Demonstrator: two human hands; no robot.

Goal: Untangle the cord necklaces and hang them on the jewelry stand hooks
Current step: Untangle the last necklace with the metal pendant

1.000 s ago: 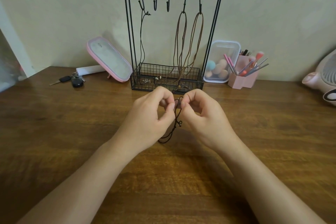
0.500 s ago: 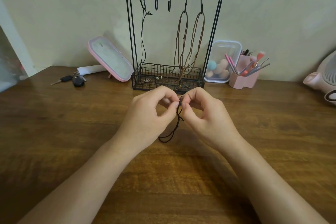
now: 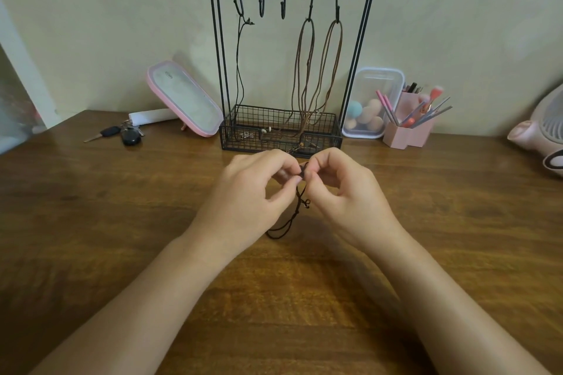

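Where pinched between fingers of left hand and right hand: black cord necklace, hanging toward bench; empty hooks straight beyond.

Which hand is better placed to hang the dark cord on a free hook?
Probably the left hand: both hands pinch the dark cord, but the two free hooks stand above the left, away from the right hand.

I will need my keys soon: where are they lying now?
In the head view, the keys lie on the wooden table at the far left, just left of the pink-rimmed oval panel beside the jewelry stand.
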